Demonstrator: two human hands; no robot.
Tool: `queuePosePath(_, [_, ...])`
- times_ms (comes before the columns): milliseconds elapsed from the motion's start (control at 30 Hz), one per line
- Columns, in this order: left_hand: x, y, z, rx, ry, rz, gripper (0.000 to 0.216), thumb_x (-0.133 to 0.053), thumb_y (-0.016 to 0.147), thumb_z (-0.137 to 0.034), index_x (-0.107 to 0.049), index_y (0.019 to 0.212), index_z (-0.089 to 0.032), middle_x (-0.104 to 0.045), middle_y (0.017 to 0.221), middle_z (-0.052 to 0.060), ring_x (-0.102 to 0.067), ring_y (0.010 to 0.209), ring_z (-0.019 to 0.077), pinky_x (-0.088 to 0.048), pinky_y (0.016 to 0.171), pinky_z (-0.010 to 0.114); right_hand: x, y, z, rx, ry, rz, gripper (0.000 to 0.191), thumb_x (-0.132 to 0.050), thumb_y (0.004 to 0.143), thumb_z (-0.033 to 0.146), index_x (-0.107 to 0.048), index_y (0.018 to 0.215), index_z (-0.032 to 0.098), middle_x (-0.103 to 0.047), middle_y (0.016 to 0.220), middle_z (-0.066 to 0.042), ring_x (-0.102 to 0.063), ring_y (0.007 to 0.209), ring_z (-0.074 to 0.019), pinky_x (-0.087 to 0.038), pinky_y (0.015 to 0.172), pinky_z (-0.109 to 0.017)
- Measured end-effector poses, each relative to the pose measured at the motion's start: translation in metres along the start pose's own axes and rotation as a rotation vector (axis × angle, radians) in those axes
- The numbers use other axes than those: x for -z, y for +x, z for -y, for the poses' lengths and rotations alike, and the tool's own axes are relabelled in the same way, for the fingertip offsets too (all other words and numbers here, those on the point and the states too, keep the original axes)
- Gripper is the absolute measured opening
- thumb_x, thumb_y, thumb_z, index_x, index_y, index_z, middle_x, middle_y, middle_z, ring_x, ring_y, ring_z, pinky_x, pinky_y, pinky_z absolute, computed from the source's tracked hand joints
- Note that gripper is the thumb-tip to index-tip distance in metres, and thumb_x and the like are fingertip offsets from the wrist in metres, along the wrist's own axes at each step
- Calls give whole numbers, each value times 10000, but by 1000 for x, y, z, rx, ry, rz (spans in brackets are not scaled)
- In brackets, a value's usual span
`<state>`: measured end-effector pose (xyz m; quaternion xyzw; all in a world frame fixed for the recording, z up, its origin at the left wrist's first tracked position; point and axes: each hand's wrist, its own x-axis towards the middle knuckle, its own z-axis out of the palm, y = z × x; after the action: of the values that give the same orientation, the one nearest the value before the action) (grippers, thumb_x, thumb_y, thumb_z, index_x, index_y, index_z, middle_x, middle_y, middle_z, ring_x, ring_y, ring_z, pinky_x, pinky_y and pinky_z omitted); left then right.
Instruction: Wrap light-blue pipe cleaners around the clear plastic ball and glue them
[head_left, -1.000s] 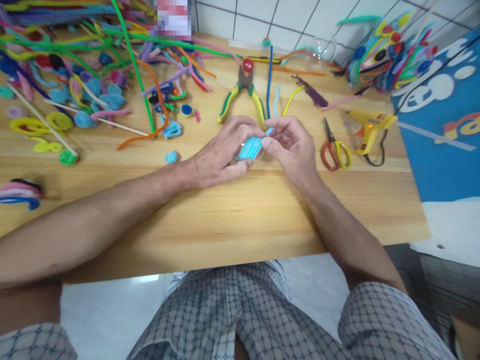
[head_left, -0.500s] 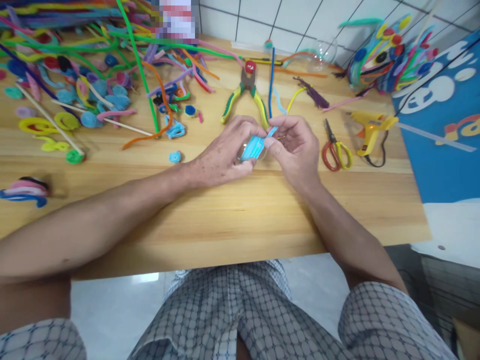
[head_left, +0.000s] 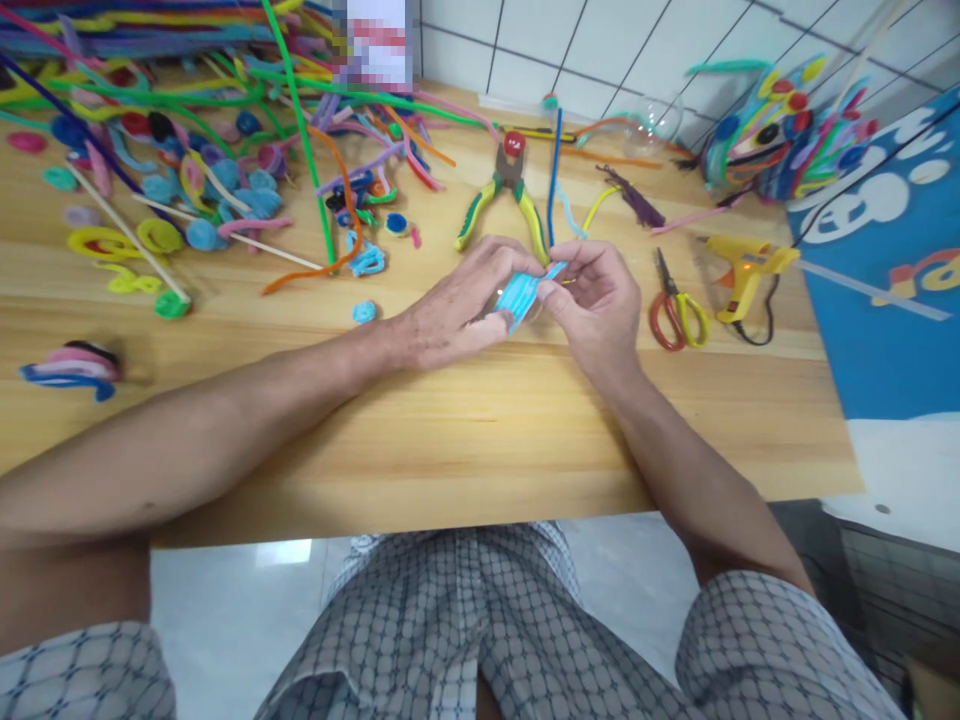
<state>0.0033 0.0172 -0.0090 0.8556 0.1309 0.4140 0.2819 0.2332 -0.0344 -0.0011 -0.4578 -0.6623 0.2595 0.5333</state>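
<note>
Fuzzy light-blue coil [head_left: 519,294] turned upright; both hands pinching it.

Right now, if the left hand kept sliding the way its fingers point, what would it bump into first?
Probably the right hand: the left hand points straight at it, with the light blue pipe cleaner coil held between them.

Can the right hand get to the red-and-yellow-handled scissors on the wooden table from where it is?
Probably yes. The scissors lie just right of the right hand with bare table between, but that hand is pinching the light blue pipe cleaner coil.
</note>
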Motion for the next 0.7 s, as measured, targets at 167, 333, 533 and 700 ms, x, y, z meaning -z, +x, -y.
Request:
queuePosePath(167, [-1,1,0,-1,0,-11,502,-578,1083,-652,-607,1437,-297,-717,1398,145,-682,1353,345,-573,1189,618,0,-1,4,-49,-19,2,469,-830,969,704,-721,1250,345,-741,1038,-18,-776,1051,-247,-732,951,-491])
queuePosePath(333, [0,0,-2,26,0,-2,536,-636,1057,-680,-609,1431,-297,-719,1399,131,-681,1357,342,-554,1220,610,-2,0,11,-67,-4,-6,511,-830,950,744,-725,1226,328,-759,1026,-10,-777,997,-226,-736,954,-469])
queuePosePath(533, [0,1,-5,37,8,-1,493,-693,1042,-615,-615,1404,-290,-725,1391,127,-687,1353,349,-554,1212,622,-2,-1,12,-67,19,-10,527,-836,938,759,-744,1228,329,-768,1031,-8,-795,1050,-237,-730,1013,-472])
queuePosePath(700, [-2,2,-9,62,23,-6,441,-727,1010,-512,-623,1376,-290,-735,1381,124,-690,1345,348,-570,1190,608,-2,0,8,-65,-18,-15,535,-823,932,775,-731,1233,343,-743,1027,-17,-784,1075,-256,-729,968,-482])
